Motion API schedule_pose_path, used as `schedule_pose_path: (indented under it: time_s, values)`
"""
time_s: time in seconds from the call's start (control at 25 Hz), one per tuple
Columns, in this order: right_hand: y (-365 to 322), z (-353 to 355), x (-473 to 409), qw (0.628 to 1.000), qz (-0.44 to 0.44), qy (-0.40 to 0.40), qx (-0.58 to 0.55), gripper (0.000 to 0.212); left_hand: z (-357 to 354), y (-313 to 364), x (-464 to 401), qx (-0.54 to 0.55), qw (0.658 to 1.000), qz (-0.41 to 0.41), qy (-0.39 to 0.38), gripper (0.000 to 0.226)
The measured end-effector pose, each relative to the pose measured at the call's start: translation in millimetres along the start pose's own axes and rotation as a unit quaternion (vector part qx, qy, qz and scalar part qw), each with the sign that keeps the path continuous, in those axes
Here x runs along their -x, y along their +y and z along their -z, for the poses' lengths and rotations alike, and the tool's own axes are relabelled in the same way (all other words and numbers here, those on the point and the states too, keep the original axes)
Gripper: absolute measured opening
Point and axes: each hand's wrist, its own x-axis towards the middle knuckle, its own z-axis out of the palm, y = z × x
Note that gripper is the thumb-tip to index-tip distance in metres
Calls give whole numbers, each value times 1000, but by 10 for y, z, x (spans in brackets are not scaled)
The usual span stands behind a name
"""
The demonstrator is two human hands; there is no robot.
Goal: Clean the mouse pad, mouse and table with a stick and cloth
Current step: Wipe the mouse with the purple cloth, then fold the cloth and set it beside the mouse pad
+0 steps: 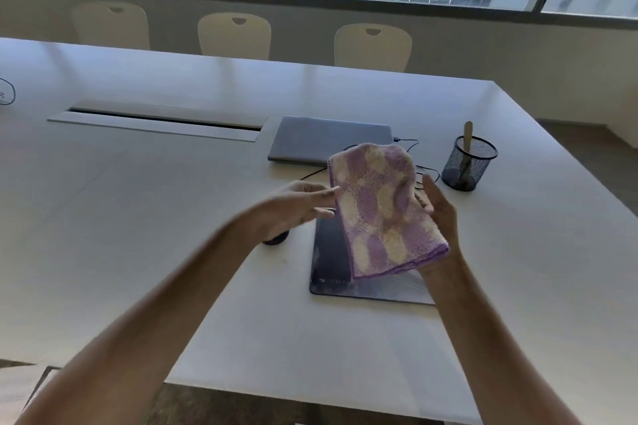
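While the folded purple-and-cream cloth (383, 210) is held up in the air above the table (172, 217), no wiping is under way: this looks like the step of readying the cloth, folding or squaring it before it goes down on a surface. The right hand (438, 217) supports it from the right side and behind, its fingers mostly hidden by the fabric, with the thumb showing at the right edge, so it appears to grip the cloth, though the exact hold cannot be told. The left hand (297, 205) is spread, fingers straight and reaching right, with the fingertips touching the cloth's left edge or just beside it; motion blur keeps me from saying which.

Directly below the cloth lies the dark mouse pad (331, 266), flat on the table near the front edge and partly hidden by the cloth and right forearm. A small dark object, probably the mouse (275, 239), sits on the table just left of the pad, half covered by the left hand. The stick (467, 138) stands upright in a black mesh pen cup (466, 164) at the far right, well apart from both hands. A closed grey laptop (328, 140) lies beyond the pad, with a black cable trailing from it.

My judgement: the next move calls for bringing the cloth down flat onto the pad and sweeping across it, with the free left hand steadying the pad so it does not slide.
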Motion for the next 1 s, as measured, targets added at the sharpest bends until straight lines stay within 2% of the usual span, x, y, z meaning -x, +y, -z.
schedule_pose_path:
  time_s: [0.08, 0.2, 0.28, 0.36, 0.44, 0.48, 0.52, 0.6, 0.64, 0.72, 0.8, 0.88, 0.96, 1.0]
  values:
    - [-70, 79, 46, 1000, -20, -10, 5, 40, -261, -32, -76, 64, 997, 50, -3, 44]
    - [-177, 195, 140, 998, -56, 1, 37, 41, -582, -44, -243, 178, 983, 51, 11, 31]
    - [-278, 298, 204, 990, -21, 70, 117, 42, -720, -10, -348, 220, 973, 31, 58, 23]
    - [-375, 379, 287, 949, 32, 187, 254, 44, -845, 24, -437, 220, 970, 1, 107, 19]
    - [-449, 495, 368, 875, 89, 281, 383, 59, -972, 29, -517, 181, 972, -44, 146, 23]
    - [-481, 554, 415, 838, 122, 303, 437, 60, -1043, 27, -549, 155, 973, -72, 156, 32]
    - [-513, 586, 461, 817, 149, 303, 468, 51, -1107, 16, -583, 123, 974, -102, 159, 43]
    - [-604, 646, 555, 835, 162, 266, 454, 30, -1213, -4, -682, 23, 976, -154, 154, 57]
    - [-668, 683, 607, 853, 155, 246, 433, 28, -1259, -8, -732, -28, 974, -175, 142, 55]
    - [-826, 766, 719, 877, 137, 208, 411, 34, -1346, 10, -808, -85, 971, -195, 105, 52]
    - [-978, 861, 822, 866, 127, 196, 442, 45, -1446, 63, -877, -121, 970, -202, 62, 67]
    - [-1073, 922, 897, 810, 133, 229, 523, 46, -1571, 117, -930, -250, 936, -237, 77, 69]
    - [-1145, 982, 947, 728, 152, 272, 611, 40, -1709, 147, -1004, -342, 893, -274, 104, 51]
    - [-1182, 1022, 970, 697, 160, 288, 637, 37, -1775, 157, -1041, -354, 887, -275, 107, 42]
